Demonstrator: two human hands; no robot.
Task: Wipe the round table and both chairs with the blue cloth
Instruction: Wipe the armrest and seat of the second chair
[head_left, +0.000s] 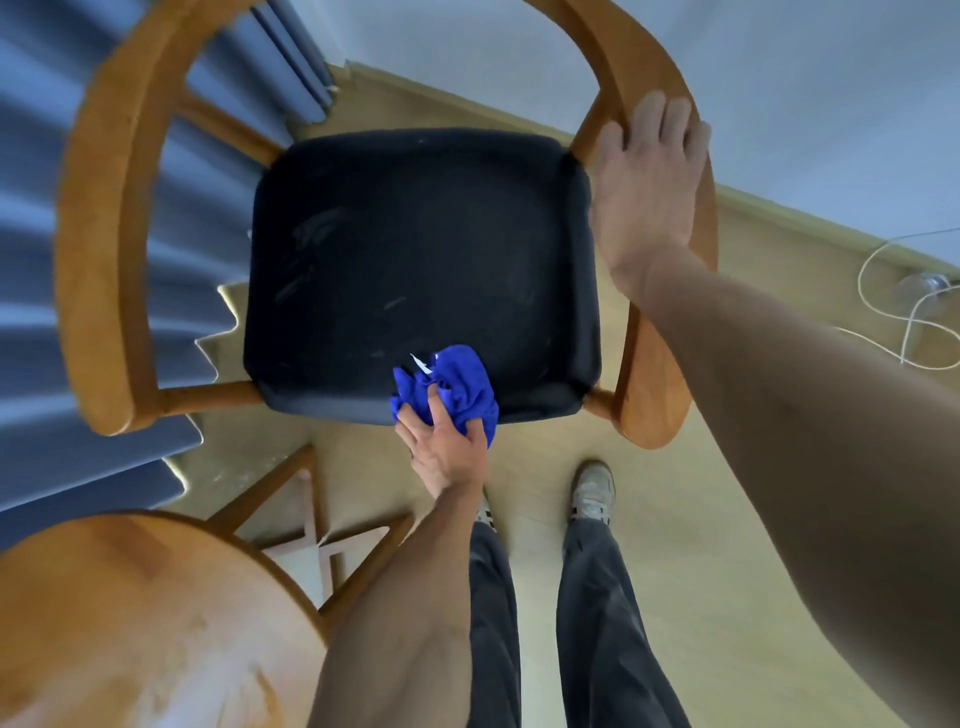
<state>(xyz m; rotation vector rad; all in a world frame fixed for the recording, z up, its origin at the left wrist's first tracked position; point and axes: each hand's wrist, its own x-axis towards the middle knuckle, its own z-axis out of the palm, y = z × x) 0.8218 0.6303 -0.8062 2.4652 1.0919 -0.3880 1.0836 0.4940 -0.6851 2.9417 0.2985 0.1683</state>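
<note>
- The round wooden table with an orange-brown top (130, 623) sits at the lower left, just beside the person's left forearm. It looks dull and streaky, though the blur makes it hard to say whether it has been wiped — skipping it would leave the task short.
- The wooden armchair with a curved orange-brown frame and a dark padded seat (421, 270) stands in the middle, and its seat shows pale smears toward the left side. The cloth is working only at the near edge, so those marks could be missed if the strokes stay short.
- The left hand (447, 447) has its fingers curled round the bunched bright blue cloth (457, 389), which rests on the front edge of the seat and hangs partly over it. Wadded this tightly, it gives little contact, and a pull toward the person could drag it off the edge and spill dust onto the pale floor (571, 431).
- The right hand (649, 187) lies flat with straight fingers on the chair's right armrest, steadying it and holding nothing. A flat palm may slip on smooth wood — a hard wipe could then shift the chair.
- A thin white cord (883, 291) loops on the floor at the far right, well apart from the feet; stepping that way risks a snag.
- Only one chair is in view.
</note>
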